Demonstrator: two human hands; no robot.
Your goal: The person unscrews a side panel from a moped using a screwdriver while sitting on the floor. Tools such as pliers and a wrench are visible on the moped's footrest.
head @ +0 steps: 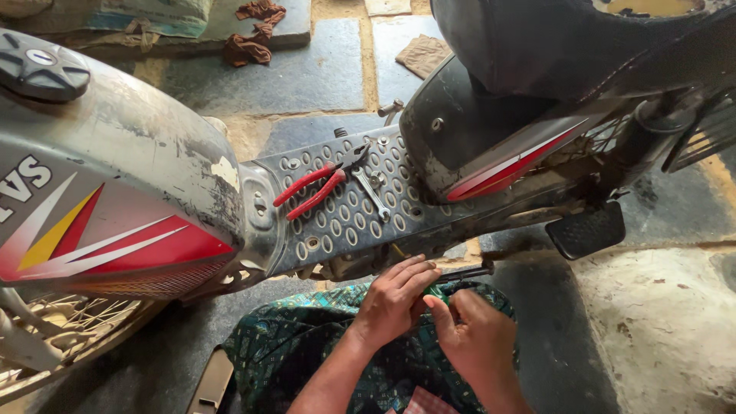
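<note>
Grey moped bodywork (115, 176), dusty and striped in red, white and yellow, is filling most of what I am seeing from the head camera, with its black round fuel cap (38, 65) at top left and the black seat (567, 38) at top right. Between them the perforated grey metal footboard (345, 222) is serving as a tray: red-handled pliers (310, 190) and a small silver spanner (372, 192) are lying flat on it, I judge so they are staying within reach and not rolling off. A black rubber footrest (586, 230) is sticking out lower right over the stone-slab floor (322, 73), where brown rags (257, 31) are lying.

Below the footboard's edge, both hands are working close together over a green patterned cloth (307, 345) on the lap. The left hand (391, 299) is curling its fingers down over a small green-handled tool (437, 292), and the right hand (479, 337) is pinching that same handle with thumb and fingertips. A dark metal rod (464, 271) is passing just behind them.
</note>
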